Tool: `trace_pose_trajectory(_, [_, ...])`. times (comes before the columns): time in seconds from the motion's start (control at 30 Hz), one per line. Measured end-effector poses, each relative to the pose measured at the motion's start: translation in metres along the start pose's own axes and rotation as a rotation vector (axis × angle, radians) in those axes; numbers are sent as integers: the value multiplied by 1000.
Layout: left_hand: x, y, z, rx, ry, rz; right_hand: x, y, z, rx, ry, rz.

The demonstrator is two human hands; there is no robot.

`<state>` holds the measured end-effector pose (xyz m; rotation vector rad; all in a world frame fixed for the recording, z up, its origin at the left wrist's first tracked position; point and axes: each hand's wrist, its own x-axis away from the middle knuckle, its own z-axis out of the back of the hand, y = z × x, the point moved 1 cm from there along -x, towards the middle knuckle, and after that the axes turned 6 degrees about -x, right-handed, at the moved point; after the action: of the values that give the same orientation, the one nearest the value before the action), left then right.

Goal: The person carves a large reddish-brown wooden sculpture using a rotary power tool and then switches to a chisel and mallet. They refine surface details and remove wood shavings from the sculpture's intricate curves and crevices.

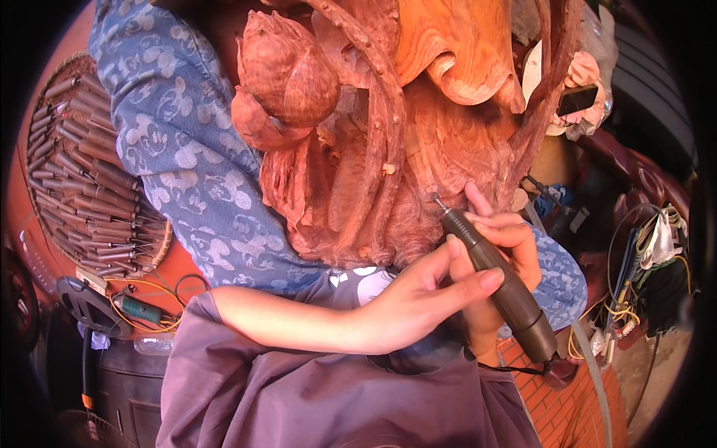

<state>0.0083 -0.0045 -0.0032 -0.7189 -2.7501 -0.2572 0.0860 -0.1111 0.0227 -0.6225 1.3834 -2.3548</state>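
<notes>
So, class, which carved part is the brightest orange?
The curled leaf at the top, right of the bud; bud and stems are duller, redder.

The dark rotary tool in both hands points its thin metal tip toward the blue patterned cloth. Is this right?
Not the blue patterned cloth: in the head view, the dark rotary tool, in the person's left hand and right hand, points its thin metal tip toward the reddish carved wood.

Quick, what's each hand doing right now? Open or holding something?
Left hand: closed on the dark rotary tool, thumb across it.
Right hand: closed around the same dark rotary tool.
</notes>
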Motion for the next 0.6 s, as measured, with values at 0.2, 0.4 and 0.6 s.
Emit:
trace_pose_trajectory(0.2, [0,0,1,6,32,-76,-2,3,-9,-41,103,15])
trace_pose_trajectory(0.4, [2,-3,-3,67,54,-121,0,-1,-6,25,20,67])
trace_pose_trajectory(0.6, [2,-15,-6,-77,-81,-174,21,0,2,171,182,389])
